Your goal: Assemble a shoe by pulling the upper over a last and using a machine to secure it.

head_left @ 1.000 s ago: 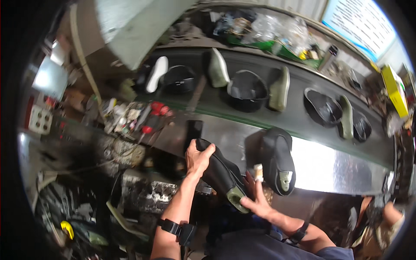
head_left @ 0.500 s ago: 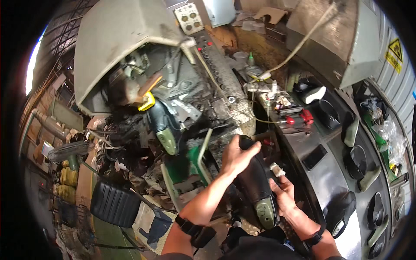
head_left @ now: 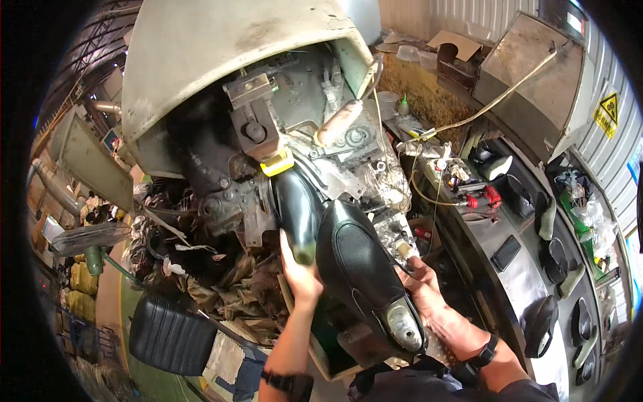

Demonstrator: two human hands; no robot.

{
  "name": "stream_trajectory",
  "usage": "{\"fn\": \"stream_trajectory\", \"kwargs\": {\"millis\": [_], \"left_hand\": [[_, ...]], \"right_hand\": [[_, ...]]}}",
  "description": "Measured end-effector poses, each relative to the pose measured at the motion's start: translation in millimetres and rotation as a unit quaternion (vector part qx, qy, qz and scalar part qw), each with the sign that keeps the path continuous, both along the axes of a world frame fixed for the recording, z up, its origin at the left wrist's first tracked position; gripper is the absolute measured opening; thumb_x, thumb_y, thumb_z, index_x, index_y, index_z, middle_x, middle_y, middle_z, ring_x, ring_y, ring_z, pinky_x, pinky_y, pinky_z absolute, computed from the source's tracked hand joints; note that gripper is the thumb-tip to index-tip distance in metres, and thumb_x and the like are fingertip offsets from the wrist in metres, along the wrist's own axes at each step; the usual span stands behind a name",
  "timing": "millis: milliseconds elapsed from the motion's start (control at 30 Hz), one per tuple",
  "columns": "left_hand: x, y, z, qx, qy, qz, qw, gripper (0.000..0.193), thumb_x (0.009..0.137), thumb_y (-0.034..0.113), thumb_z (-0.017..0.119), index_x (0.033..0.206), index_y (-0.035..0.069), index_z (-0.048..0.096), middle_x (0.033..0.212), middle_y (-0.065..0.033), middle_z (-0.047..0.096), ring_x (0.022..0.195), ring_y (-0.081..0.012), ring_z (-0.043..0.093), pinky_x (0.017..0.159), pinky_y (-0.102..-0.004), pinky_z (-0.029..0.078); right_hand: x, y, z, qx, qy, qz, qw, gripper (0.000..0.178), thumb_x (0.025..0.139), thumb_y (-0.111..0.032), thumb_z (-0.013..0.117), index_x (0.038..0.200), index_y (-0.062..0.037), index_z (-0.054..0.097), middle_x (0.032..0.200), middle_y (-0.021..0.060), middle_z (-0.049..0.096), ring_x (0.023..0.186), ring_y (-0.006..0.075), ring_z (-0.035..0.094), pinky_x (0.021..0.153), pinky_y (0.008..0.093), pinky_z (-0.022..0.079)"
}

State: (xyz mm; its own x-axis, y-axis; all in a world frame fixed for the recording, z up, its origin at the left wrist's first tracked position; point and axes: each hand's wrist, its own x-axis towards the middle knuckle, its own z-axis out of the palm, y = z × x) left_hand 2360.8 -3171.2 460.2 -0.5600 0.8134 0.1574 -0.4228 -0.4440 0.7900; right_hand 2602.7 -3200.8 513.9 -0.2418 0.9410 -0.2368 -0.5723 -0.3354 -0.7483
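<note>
A black shoe upper on a last [head_left: 298, 201] sits in the machine, its toe end under a yellow-edged pad [head_left: 277, 162]. My left hand [head_left: 303, 280] is closed around its heel end, fingers partly hidden beneath. Nearer to me, a second black shoe [head_left: 348, 254] on a last is tilted with its heel end toward me, showing the last's pale top with a hole. My right hand [head_left: 427, 291] is closed at this shoe's right side, fingers partly hidden. A small whitish piece [head_left: 404, 249] shows just beyond the right fingertips; whether that hand also holds it is unclear.
The machine's large grey hood [head_left: 234, 40] arches over the far side. At right, a metal bench [head_left: 479, 248] carries a phone [head_left: 506, 253] and a red tool [head_left: 483, 197]; several shoes and lasts line the rack beyond. A black stool seat [head_left: 171, 335] stands at lower left.
My left hand has let go of the nearer shoe and moved left to the heel of the shoe in the machine. The nearer shoe has moved up, beside it. My view has shifted closer.
</note>
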Motion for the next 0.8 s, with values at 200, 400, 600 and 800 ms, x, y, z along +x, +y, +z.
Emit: {"fn": "stream_trajectory", "kwargs": {"millis": [200,400,600,800], "left_hand": [[-44,-85,-13,-0.220,0.192,-0.082,0.953,0.071,0.087,0.018,0.072,0.146,-0.005,0.040,0.144,-0.0175,0.048,0.131,-0.0278,0.048,0.111,-0.0422,0.035],[-16,-52,45,-0.191,-0.106,-0.062,0.974,0.026,0.101,0.024,0.059,0.108,0.001,0.067,0.103,-0.0045,0.070,0.088,-0.0159,0.065,0.078,-0.0279,0.049],[-27,-19,34,-0.221,-0.158,-0.020,0.962,0.020,0.098,0.022,0.064,0.098,0.003,0.068,0.095,-0.0043,0.069,0.080,-0.0154,0.064,0.069,-0.0295,0.048],[-36,2,25,-0.225,-0.186,-0.015,0.956,0.017,0.097,0.019,0.066,0.091,0.004,0.069,0.090,-0.0061,0.069,0.076,-0.0166,0.065,0.066,-0.0311,0.051]], "right_hand": [[-55,29,4,-0.082,0.039,0.019,0.996,0.039,0.092,-0.006,0.069,0.129,-0.0023,0.055,0.101,0.0109,0.069,0.077,0.0165,0.068,0.062,0.0309,0.060],[-107,68,-19,-0.081,0.088,0.072,0.990,0.041,0.093,-0.004,0.066,0.132,-0.0010,0.053,0.106,0.0100,0.069,0.082,0.0183,0.068,0.071,0.0335,0.060],[-126,96,-42,-0.004,-0.019,0.034,0.999,0.045,0.094,-0.009,0.067,0.136,0.0002,0.052,0.131,0.0118,0.055,0.106,0.0163,0.059,0.090,0.0297,0.052],[-132,114,-53,-0.030,-0.038,0.047,0.998,0.051,0.094,-0.011,0.068,0.139,0.0003,0.049,0.135,0.0139,0.054,0.119,0.0180,0.053,0.101,0.0281,0.045]]}}
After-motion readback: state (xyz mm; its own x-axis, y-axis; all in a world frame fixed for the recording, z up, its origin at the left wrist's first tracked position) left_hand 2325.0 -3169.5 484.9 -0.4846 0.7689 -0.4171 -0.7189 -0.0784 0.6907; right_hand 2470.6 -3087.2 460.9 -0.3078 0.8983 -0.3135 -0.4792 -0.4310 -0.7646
